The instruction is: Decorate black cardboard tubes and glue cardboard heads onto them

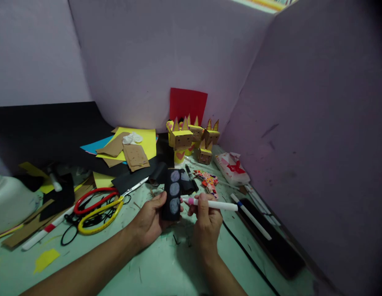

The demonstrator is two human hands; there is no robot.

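A black paper piece (168, 207), tall and narrow with three pale greyish circles in a column, is held upright in my left hand (150, 222). My left thumb presses its left edge; the other fingers are mostly behind it. A white marker with a pink band (223, 205) lies nearly level in my right hand (207, 224), pinched by thumb and fingers. Its tip points left at the right edge of the black piece, beside the lowest circle; whether it touches, I cannot tell. Behind the piece are black paper rolls (159, 172) and a black pen (191, 176).
Red-and-yellow-handled scissors (100, 224) lie to the left, near a white marker with a red band (45, 235). Yellow paper (148, 142) and cardboard pieces (136, 157) are behind. Cardboard figures (182, 140) stand at the back. A blue-banded marker (252, 218) rests on a dark phone-like slab (278, 250).
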